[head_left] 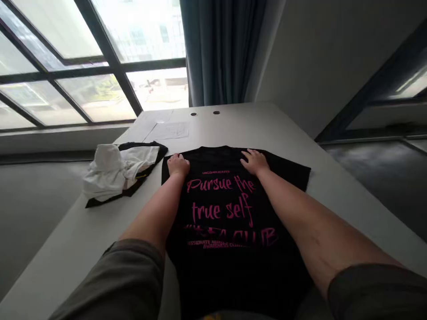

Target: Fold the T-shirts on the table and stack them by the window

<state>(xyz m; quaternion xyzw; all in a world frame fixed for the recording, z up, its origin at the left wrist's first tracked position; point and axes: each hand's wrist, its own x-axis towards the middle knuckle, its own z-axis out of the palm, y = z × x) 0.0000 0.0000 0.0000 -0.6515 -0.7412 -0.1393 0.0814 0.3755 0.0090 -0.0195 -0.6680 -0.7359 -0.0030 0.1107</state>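
— So, how do we flatten this well?

— We keep both palms flat and slide outward evenly, so the black T-shirt doesn't bunch. Our left hand rests loosely curled, pinching nothing, on the shirt's upper left corner; our right hand lies spread on its top edge.

— And the shirt?

— Mid-frame on the white table, under both hands, running toward the bottom edge.

Both arms stretched straight out ahead, sleeves bunched near the elbows, left hand curled loosely knuckles-up, right hand flat, palm down, fingers spread, the two hands well apart.
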